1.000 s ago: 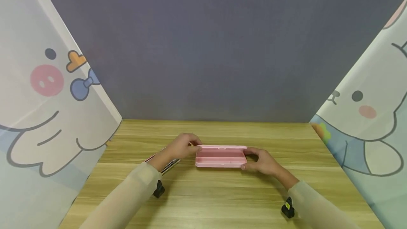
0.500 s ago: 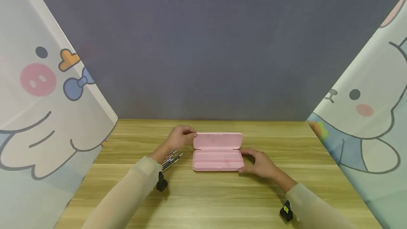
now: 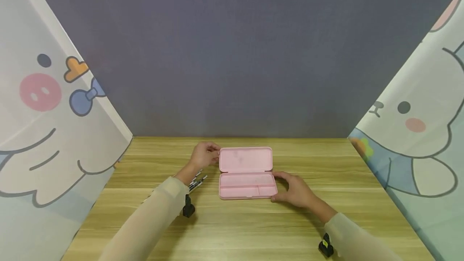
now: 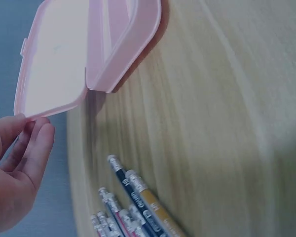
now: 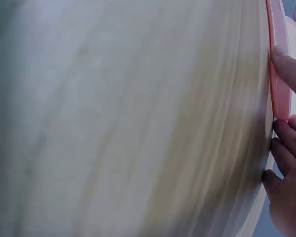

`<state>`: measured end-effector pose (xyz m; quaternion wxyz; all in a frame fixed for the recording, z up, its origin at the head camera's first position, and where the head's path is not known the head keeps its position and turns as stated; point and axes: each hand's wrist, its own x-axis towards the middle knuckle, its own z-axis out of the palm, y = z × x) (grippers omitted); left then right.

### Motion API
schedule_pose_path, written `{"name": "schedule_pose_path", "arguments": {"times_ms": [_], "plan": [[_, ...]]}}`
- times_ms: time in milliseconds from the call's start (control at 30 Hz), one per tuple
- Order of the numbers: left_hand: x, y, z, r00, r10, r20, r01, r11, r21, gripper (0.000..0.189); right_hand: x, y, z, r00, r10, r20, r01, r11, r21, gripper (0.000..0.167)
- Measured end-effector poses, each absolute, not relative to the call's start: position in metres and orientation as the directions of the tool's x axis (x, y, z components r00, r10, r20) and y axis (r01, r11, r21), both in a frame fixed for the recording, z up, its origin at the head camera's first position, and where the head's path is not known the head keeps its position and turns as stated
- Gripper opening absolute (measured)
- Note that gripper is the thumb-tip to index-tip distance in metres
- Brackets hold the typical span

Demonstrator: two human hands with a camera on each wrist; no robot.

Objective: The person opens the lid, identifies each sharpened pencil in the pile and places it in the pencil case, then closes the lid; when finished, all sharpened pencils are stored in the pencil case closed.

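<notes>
A pink pencil case (image 3: 239, 180) lies unfolded on the wooden table, its lid (image 3: 246, 159) swung back toward the far wall. Dividers split its bare tray into compartments. My left hand (image 3: 204, 155) pinches the lid's left edge; in the left wrist view thumb and fingertips meet at the lid's corner (image 4: 52, 106). At the case's right end, my right hand (image 3: 295, 189) grips it, thumb at the front corner and fingers toward the back. The right wrist view shows the thumb on the case's side wall (image 5: 282, 98).
Several pencils (image 4: 143, 202) with metal-capped ends lie in a loose bunch left of the case, partly under my left forearm in the head view. A grey wall (image 3: 239, 71) stands behind the table (image 3: 253, 228), and cartoon-printed panels (image 3: 427, 148) flank it.
The lid has swung up and back from nearly closed over the tray to fully unfolded, carried by my left hand. My right hand has stayed at the case's right end.
</notes>
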<state>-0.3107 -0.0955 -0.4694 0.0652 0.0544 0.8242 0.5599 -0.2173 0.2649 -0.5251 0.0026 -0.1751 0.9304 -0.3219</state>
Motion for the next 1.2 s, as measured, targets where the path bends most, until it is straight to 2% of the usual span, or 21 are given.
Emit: {"name": "schedule_pose_path", "arguments": {"times_ms": [200,333,633,833,967,1200], "plan": [[-0.318,-0.092,-0.480,-0.985,0.100,-0.141,-0.109,0.267,0.957,0.027,-0.215,0.263,-0.527,-0.947,-0.306,0.102,-0.304,0.744,-0.596,0.086],[-0.319,-0.095,-0.482,-0.979,0.102,-0.176,-0.148,0.236,0.960,0.030,-0.213,0.260,-0.527,-0.949,-0.298,0.104,-0.298,0.740,-0.603,0.086],[-0.319,-0.098,-0.486,-0.974,0.162,-0.158,-0.117,0.238,0.964,0.027,-0.212,0.260,-0.520,-0.941,-0.328,0.087,-0.317,0.760,-0.568,0.088],[-0.315,-0.106,-0.474,-0.960,0.238,-0.149,-0.076,0.289,0.954,0.036,-0.216,0.266,-0.515,-0.928,-0.356,0.107,-0.350,0.741,-0.574,0.081],[-0.309,-0.122,-0.465,-0.950,0.278,-0.143,-0.047,0.324,0.945,0.042,-0.218,0.267,-0.514,-0.926,-0.354,0.127,-0.361,0.742,-0.565,0.080],[-0.292,-0.176,-0.456,-0.948,0.299,-0.110,0.031,0.429,0.903,0.039,-0.225,0.267,-0.515,-0.932,-0.350,0.093,-0.337,0.743,-0.578,0.082]]}}
